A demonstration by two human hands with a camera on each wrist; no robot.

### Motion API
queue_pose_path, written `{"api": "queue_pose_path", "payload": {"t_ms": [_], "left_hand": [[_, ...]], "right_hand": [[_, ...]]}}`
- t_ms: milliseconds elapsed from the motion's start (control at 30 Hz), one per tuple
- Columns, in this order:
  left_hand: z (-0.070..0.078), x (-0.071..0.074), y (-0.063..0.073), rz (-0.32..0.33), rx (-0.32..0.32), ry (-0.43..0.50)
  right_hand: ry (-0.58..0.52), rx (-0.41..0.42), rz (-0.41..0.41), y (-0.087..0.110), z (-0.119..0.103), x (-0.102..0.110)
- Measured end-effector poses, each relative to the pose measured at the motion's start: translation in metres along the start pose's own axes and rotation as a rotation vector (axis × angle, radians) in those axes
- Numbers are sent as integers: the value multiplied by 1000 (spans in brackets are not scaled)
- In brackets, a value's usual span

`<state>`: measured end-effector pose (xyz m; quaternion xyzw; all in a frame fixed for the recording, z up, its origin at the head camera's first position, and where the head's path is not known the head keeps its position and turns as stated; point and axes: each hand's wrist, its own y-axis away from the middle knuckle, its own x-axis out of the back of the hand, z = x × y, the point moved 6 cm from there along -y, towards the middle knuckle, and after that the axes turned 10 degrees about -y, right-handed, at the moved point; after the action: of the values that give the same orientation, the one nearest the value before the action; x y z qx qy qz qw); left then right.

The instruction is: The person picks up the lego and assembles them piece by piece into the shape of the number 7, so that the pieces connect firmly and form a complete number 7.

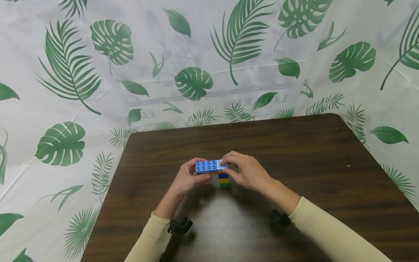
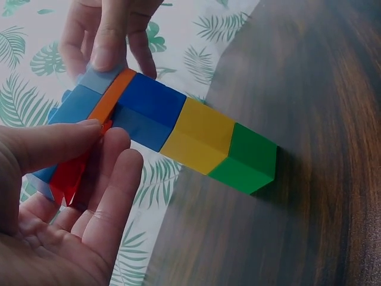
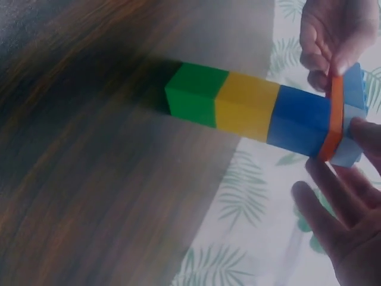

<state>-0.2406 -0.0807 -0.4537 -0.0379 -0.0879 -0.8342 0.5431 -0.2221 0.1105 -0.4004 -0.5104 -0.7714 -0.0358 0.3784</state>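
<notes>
A toy-brick tower stands on the table, with a green brick (image 2: pixel 247 158) at the bottom, then a yellow brick (image 2: pixel 196 134) and a dark blue brick (image 2: pixel 152 110). Across its top lies a thin orange plate (image 3: pixel 334 116), jutting out to the left. On this plate sit a long studded blue brick (image 1: pixel 206 166) and a short paler blue brick (image 2: pixel 98 80). My left hand (image 1: pixel 188 178) grips the overhanging left end, where a red piece (image 2: pixel 72 176) hangs beneath. Above the tower, my right hand (image 1: pixel 248 171) pinches the pale brick between thumb and fingers.
The dark wooden table (image 1: pixel 294 145) extends around the tower on all sides. Behind it hangs a white leaf-print curtain (image 1: pixel 147 72). Black straps (image 1: pixel 180 225) are on both wrists. A tiny light speck (image 1: pixel 348 166) lies at the right.
</notes>
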Motion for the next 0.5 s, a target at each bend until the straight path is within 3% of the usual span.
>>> {"api": "queue_pose_path", "payload": {"t_ms": [500], "left_hand": [[1, 0, -1, -2, 8, 3]], "right_hand": [[68, -4, 33, 4, 1, -4]]}}
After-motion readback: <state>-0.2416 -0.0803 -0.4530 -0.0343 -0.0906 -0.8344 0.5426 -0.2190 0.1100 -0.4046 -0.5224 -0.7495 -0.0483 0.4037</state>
